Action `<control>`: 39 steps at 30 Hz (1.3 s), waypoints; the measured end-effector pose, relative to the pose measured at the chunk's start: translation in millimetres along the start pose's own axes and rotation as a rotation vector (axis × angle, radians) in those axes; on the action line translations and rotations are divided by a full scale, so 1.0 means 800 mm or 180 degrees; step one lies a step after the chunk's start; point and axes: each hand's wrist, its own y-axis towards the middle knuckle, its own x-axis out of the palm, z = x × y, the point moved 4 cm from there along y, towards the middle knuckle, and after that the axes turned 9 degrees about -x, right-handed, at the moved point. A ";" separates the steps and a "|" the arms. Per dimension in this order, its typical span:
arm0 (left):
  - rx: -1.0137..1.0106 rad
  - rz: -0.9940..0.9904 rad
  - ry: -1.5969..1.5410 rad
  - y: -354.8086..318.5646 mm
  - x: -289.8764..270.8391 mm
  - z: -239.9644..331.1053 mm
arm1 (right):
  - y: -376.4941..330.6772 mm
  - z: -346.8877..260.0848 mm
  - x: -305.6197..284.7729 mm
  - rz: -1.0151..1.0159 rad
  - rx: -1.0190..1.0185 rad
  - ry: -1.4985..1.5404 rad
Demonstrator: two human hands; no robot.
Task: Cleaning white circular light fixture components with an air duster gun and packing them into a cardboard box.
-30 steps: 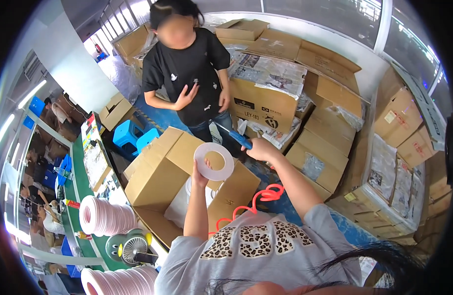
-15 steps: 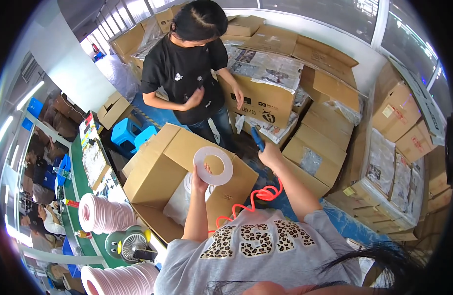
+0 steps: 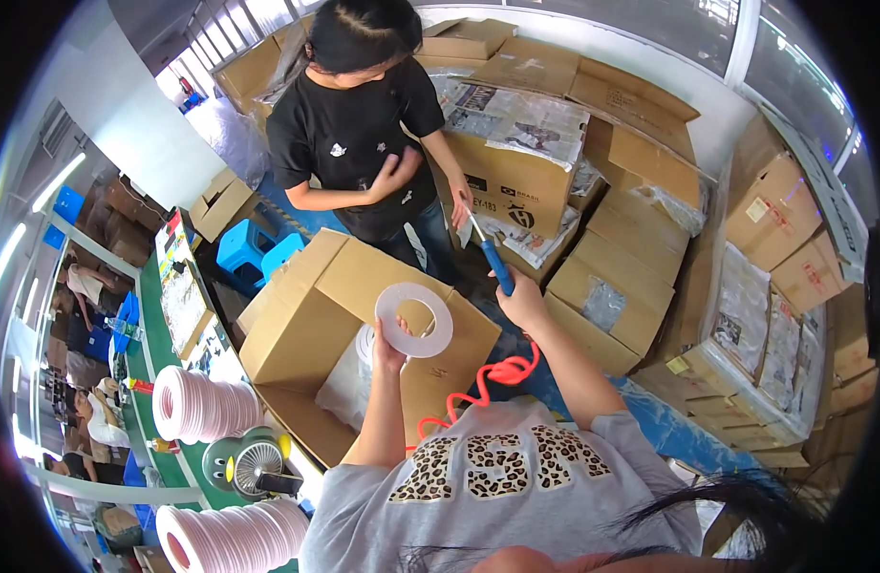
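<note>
- Hands: two of the person's own, well apart. Left hand (image 3: 390,346) clamped on the rim of one flat white ring (image 3: 429,346); right hand (image 3: 524,302) wrapped around one blue-handled tool (image 3: 497,266), thin metal shaft pointing up and away.
- Ring: one held, in front of the open cardboard box (image 3: 297,355) as seen; a second pale round piece shows partly behind the left hand.
- Cord: one red coiled cord (image 3: 480,399), between the forearms, near the grey shirt (image 3: 555,506).
- Co-worker: one, in a black shirt (image 3: 356,138), across the box; one hand (image 3: 461,202) near the tool's tip, cannot tell if touching.
- Left side: two stacks of pinkish-white rings (image 3: 211,411), one small fan (image 3: 258,466) between them, by the green tabletop (image 3: 151,358); two blue stools (image 3: 241,248) beyond.
- Edges: box sits just beside the tabletop edge; its right corner is near the right hand.
- Room: open gap between hands; a strip of blue floor (image 3: 650,417) right of the right forearm, then stacked cartons (image 3: 622,239).
</note>
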 end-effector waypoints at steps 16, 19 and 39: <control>0.0061 -0.0556 -0.0095 -0.005 -0.034 0.018 | -0.046 0.105 0.013 -0.1002 0.0718 -0.0205; 0.0283 -0.0162 0.0107 -0.010 -0.044 0.021 | -0.068 0.061 0.023 -0.1483 0.0902 -0.0377; 0.1485 -0.0226 -0.1060 -0.114 -0.067 0.133 | -0.135 0.025 0.126 -0.2675 -0.0123 0.0370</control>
